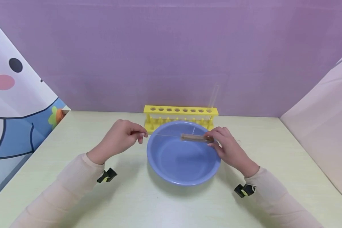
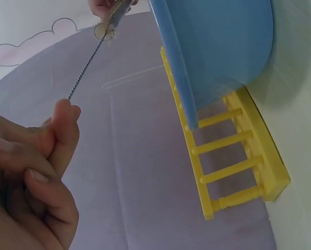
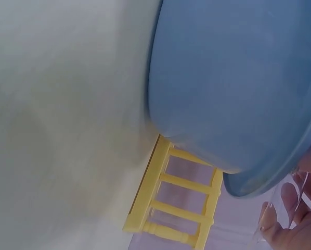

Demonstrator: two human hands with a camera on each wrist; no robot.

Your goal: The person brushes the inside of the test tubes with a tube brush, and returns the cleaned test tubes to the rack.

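Note:
My left hand (image 1: 119,136) pinches the twisted wire handle (image 2: 87,65) of a test tube brush. That wire runs across to a test tube (image 1: 195,137), with the brown bristles inside the glass. Fingers and thumb of my right hand (image 1: 229,147) grip the tube near its far end. The tube lies nearly level above the back part of a blue basin (image 1: 179,167), its mouth toward the left hand. In the right wrist view, the clear glass (image 3: 280,203) shows between the right fingers beside the basin's rim.
Behind the basin stands a yellow test tube rack (image 1: 171,110) with a row of holes. Another clear test tube (image 1: 213,95) leans in its right end. A purple backdrop (image 1: 171,57) closes off the table's (image 1: 165,205) rear edge.

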